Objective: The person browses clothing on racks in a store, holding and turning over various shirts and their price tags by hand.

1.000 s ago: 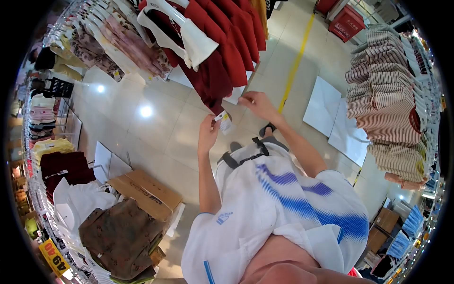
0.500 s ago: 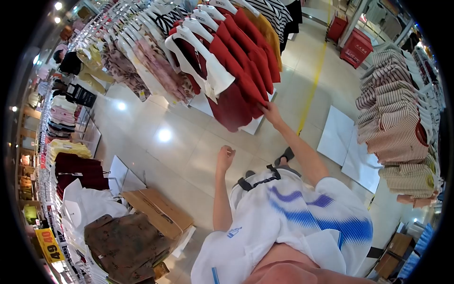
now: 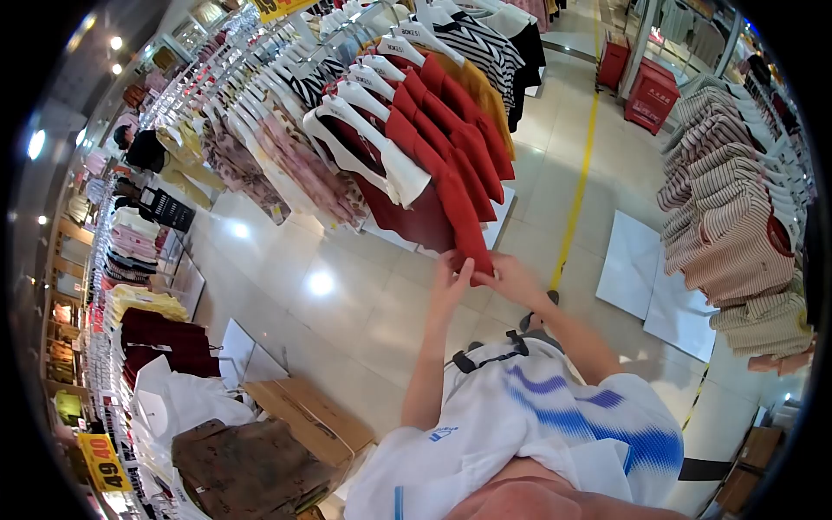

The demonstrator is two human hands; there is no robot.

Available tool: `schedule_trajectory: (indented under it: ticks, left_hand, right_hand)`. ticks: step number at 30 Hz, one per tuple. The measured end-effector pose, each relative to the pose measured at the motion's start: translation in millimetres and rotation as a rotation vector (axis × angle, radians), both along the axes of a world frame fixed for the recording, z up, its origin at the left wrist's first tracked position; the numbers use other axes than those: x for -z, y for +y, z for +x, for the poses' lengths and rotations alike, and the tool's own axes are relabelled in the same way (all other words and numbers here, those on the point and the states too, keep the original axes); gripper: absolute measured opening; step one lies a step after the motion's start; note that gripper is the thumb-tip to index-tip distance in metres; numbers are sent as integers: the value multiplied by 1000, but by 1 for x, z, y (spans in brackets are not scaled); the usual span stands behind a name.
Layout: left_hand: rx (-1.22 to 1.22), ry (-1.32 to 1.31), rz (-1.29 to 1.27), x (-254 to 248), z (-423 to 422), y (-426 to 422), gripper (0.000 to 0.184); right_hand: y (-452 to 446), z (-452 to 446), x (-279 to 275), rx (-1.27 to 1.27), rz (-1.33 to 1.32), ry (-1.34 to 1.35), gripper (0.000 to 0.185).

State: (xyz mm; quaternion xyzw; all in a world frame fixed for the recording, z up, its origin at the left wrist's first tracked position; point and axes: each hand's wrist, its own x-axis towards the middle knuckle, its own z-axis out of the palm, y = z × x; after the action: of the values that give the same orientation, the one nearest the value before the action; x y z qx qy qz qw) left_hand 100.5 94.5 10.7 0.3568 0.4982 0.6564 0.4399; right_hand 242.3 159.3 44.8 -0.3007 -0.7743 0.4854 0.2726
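A red top [image 3: 464,212] hangs on a white hanger among several like it on the rack, its lower end drawn out toward me. My right hand [image 3: 510,279] grips the end of that red cloth, which looks like a sleeve. On the other side of it, my left hand [image 3: 451,279] has its fingers closed on the same end. Just left of the red tops hangs a white-collared top [image 3: 407,182] with a dark red body. Mustard [image 3: 494,95] and black-and-white striped clothes [image 3: 485,43] hang behind the red ones.
Striped tops [image 3: 728,217] hang on a rack at the right, above white floor panels [image 3: 624,264]. A red bin [image 3: 652,95] stands at the back. A cardboard box [image 3: 303,416] and a dark patterned garment [image 3: 251,468] are at lower left. Another person [image 3: 152,147] is at far left.
My left hand has moved up and forward to the red cloth and closed on it. My right hand has pulled the red end down toward me. The view has shifted slightly.
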Motion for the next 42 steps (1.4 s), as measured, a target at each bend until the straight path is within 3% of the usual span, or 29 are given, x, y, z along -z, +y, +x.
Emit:
schedule_trajectory:
  ticks: [2,4,7,11,13,14,17,19,22,23,25,29,31,42]
  left_hand:
    - [34,214,-56,-14,9,6,26]
    - [38,190,-80,-9,9,7,28]
    - [-14,203,-162,-2,2,5,34]
    - [-284,112,-306,-16,-7,-9,35]
    - [-393,229,-80,2,-21,-13,30]
    - [-381,227,-102,3,-25,-18,30]
    - [-397,220,-124,2,-40,-22,24]
    - [-452,223,-103,5,-50,-28,21]
    - [-498,205,-128,-3,-54,-36,21]
    - [-502,206,-129,-6,-55,-38,21]
    - [-508,210,-159,-12,-58,-45,21]
    - [-566,247,-206,-14,-75,-55,22]
    - [-619,346,-192,-18,-79,-57,21]
    - [-601,304,-161,-19,-81,-43,21]
  right_hand:
    - [-9,-1,8,-33,112,-3,27]
    - [-8,-1,15,-63,223,-10,26]
    - [-1,0,21,-81,160,58,18]
    - [22,4,37,24,-23,118,17]
    - [35,5,42,144,-82,125,19]
    - [41,2,41,201,-75,142,22]
    - [56,-18,35,310,26,212,29]
    - [65,-37,24,477,380,196,37]
    - [86,-55,39,591,519,128,34]
    - [95,-58,46,587,517,130,34]
    - [116,-56,71,474,300,-292,29]
    - [146,-42,99,602,320,42,20]
    - [159,-28,96,583,301,-15,19]
    - [160,-8,65,484,228,-15,28]
